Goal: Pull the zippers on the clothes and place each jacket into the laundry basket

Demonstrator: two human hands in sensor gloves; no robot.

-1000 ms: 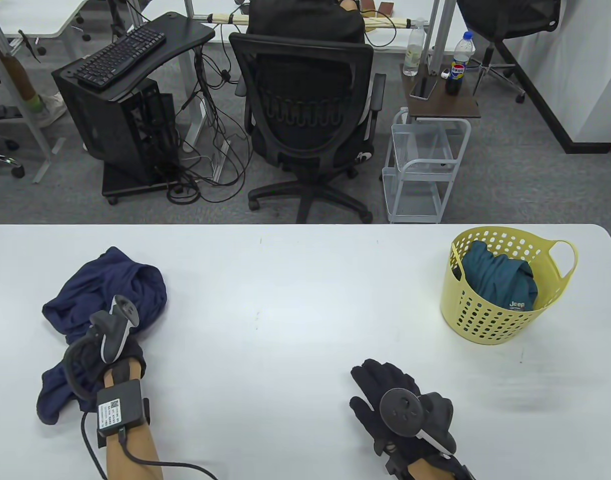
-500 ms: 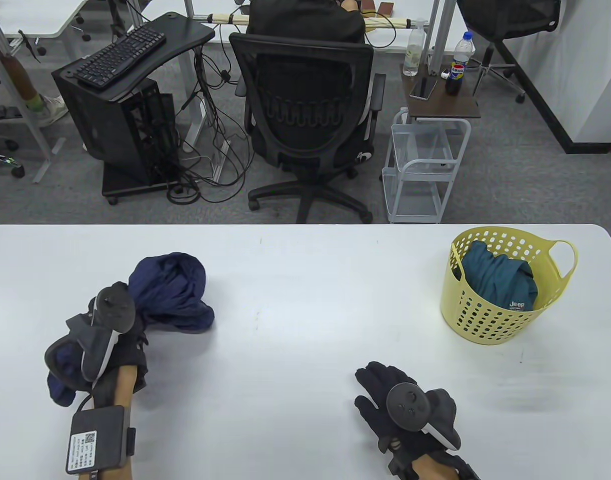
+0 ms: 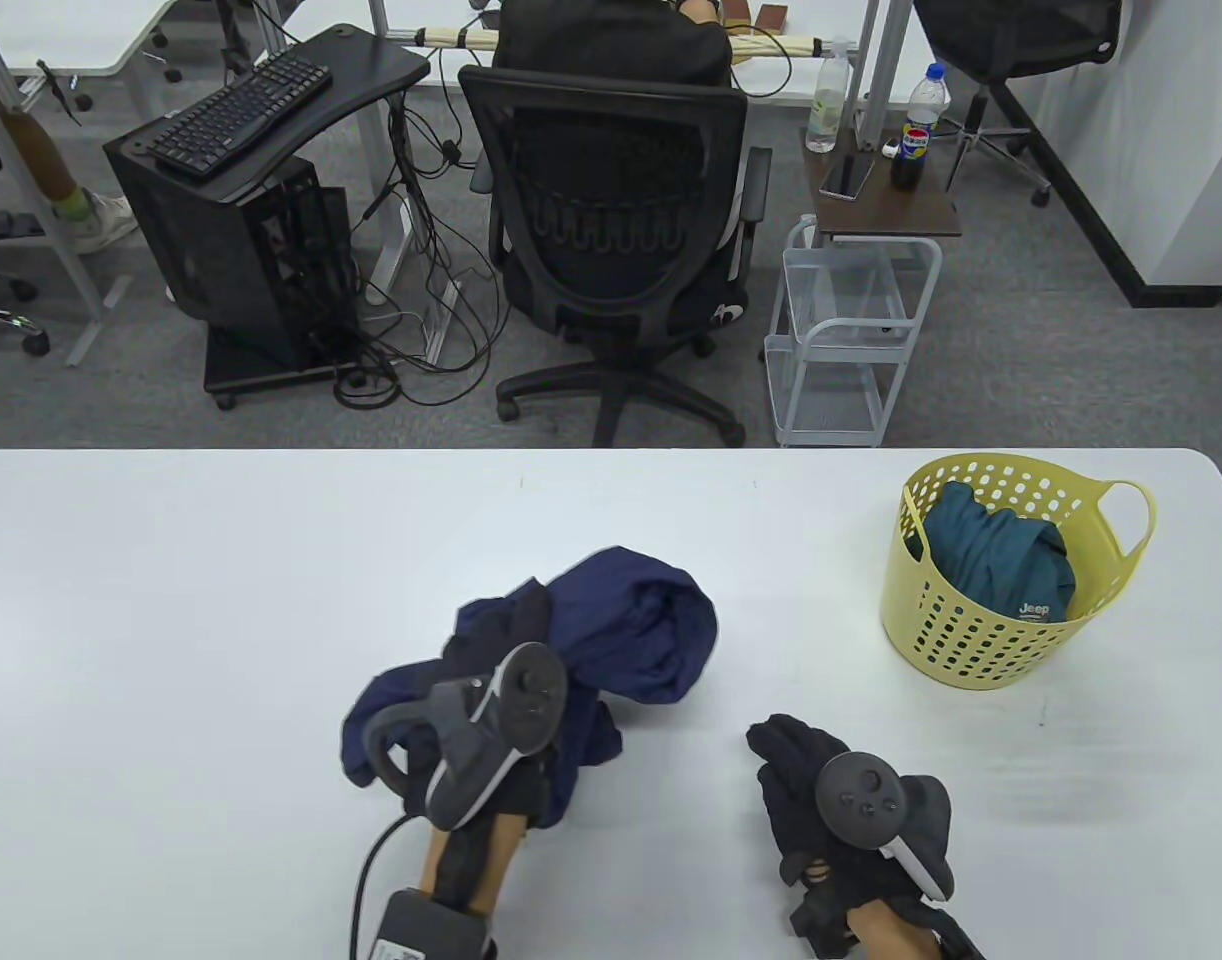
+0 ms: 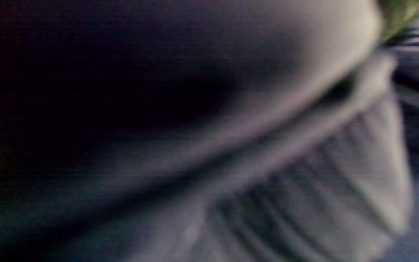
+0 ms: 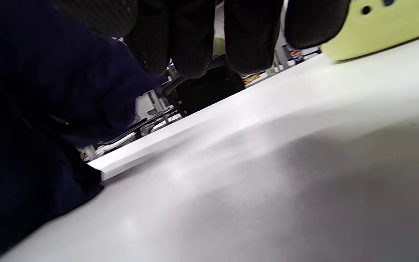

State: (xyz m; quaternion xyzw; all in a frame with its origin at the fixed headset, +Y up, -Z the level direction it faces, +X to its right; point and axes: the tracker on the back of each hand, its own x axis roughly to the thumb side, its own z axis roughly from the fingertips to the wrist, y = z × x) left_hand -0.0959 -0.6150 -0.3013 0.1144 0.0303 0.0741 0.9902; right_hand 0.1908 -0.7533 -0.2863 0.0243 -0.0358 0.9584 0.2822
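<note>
Both hands are low over the white table (image 3: 221, 560): the left hand (image 3: 491, 740) has its fingers buried in a crumpled navy jacket (image 3: 621, 630) and grips a bunch of the cloth, while the right hand (image 3: 821, 790) lies just beside it with its fingers loosely extended, holding nothing (in the right wrist view its fingertips (image 5: 191, 40) hang above the bare tabletop with the navy cloth close at the left). From where I stand the job looks about half done. One teal jacket (image 3: 991, 560) with a small white logo already sits inside the yellow laundry basket (image 3: 971, 640) at the far right of the table, so that garment seems dealt with, though whether its zipper is closed cannot be seen from here. The navy one is another matter: it lies in a heap near the middle of the near edge, well apart from the basket, and no zipper, pull tab or front opening shows anywhere in the folds. The left wrist view is only a dark blur and settles nothing. What remains, as I judge it, is to spread this jacket out, find the zipper, run it, and then carry the bundle across to the basket, where there appears to be room above the teal one.
</note>
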